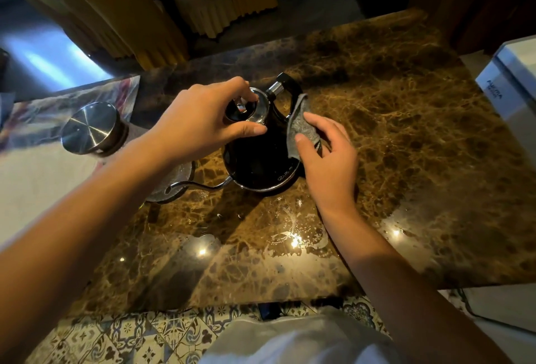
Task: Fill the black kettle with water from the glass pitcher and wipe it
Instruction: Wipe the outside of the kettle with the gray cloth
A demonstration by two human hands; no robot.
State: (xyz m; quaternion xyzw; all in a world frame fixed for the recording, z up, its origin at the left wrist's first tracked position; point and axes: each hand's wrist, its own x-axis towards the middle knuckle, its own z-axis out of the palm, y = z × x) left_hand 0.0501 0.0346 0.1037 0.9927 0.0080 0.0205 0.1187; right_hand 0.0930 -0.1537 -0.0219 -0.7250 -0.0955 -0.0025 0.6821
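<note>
The black kettle [256,160] stands on the brown marble counter [406,146], its thin gooseneck spout [200,186] pointing left and its black handle [287,85] at the back. My left hand [200,122] grips the kettle's lid from above. My right hand [327,157] presses a grey cloth [301,122] against the kettle's right side. The glass pitcher [171,183] sits under my left forearm, mostly hidden, beside the spout tip.
A canister with a steel lid [90,128] stands at the left on a pale mat. A white box [513,88] sits at the right edge. Water smears shine on the counter in front of the kettle. Yellow panels rise behind the counter. Patterned floor tiles lie below.
</note>
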